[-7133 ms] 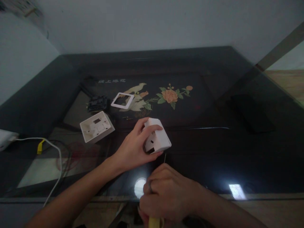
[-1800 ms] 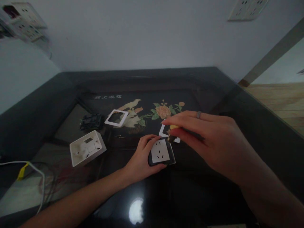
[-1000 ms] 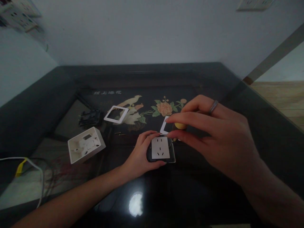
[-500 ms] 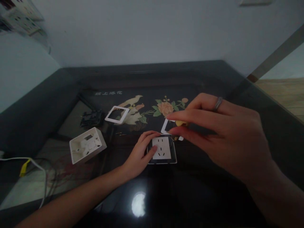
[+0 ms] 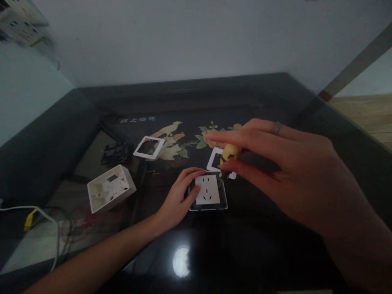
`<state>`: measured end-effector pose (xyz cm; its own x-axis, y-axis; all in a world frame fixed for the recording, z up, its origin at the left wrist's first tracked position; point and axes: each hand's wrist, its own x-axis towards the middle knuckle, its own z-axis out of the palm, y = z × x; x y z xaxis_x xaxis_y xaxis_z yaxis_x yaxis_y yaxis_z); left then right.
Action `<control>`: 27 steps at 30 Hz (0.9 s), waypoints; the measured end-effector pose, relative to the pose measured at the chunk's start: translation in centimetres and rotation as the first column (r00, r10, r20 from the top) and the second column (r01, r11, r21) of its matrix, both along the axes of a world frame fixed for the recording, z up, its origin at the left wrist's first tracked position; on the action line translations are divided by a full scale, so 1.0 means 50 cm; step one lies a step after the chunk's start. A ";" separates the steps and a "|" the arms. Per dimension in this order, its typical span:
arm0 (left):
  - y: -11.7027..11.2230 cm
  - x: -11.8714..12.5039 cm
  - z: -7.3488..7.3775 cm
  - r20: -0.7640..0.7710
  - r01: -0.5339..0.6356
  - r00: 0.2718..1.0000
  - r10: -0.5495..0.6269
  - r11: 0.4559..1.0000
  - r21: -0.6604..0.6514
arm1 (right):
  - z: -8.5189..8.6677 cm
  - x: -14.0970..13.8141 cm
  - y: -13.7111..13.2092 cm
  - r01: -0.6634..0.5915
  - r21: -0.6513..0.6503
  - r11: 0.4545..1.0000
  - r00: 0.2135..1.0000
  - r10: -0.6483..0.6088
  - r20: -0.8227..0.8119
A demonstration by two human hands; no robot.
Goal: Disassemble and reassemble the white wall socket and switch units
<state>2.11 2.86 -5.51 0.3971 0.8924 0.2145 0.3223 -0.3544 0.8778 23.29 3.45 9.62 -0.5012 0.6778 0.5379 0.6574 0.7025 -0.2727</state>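
A white wall socket with a dark surround lies on the dark glossy tabletop. My left hand is closed on its left side, thumb on the face and fingers along the far edge. Above the socket's far right side, my right hand grips a short screwdriver by its yellow handle between thumb and fingers. Its shaft points down towards the socket's right edge; I cannot tell what the tip touches. Just beyond lies a white cover frame, partly hidden by the screwdriver and right hand.
To the left stand an open white mounting box and a black socket part. Another white frame lies behind them. Two small screws rest mid-table. A white cable with a yellow tag runs at the far left. A wall backs the table.
The fingers of my right hand have shifted around the screwdriver handle, the index finger straighter, so more yellow shows. My left hand stays on the socket. The whole view has shifted slightly.
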 end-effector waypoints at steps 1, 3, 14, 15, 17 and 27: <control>0.000 0.001 0.002 -0.001 0.000 1.000 0.000 1.000 -0.006 | 0.004 0.005 0.000 -0.049 -0.055 0.997 0.999 0.049 0.000; 0.000 0.001 0.005 -0.003 0.000 1.000 0.000 1.000 -0.010 | 0.008 0.016 0.000 -0.145 -0.152 0.978 0.989 0.147 0.001; 0.001 0.002 0.005 -0.017 0.011 1.000 -0.012 1.000 -0.017 | -0.001 0.003 0.000 -0.019 -0.109 0.994 0.999 0.015 -0.036; 0.001 0.003 0.007 -0.017 0.013 1.000 -0.014 1.000 -0.021 | 0.003 0.009 0.000 -0.060 -0.156 0.986 0.998 0.055 -0.034; 0.002 0.002 0.006 -0.016 0.012 1.000 -0.012 1.000 -0.013 | 0.007 0.016 -0.001 -0.117 -0.203 0.972 0.993 0.114 -0.025; 0.002 0.001 0.004 -0.034 0.013 0.999 -0.013 1.000 0.004 | -0.013 -0.019 -0.001 0.138 0.000 0.990 0.989 -0.138 -0.062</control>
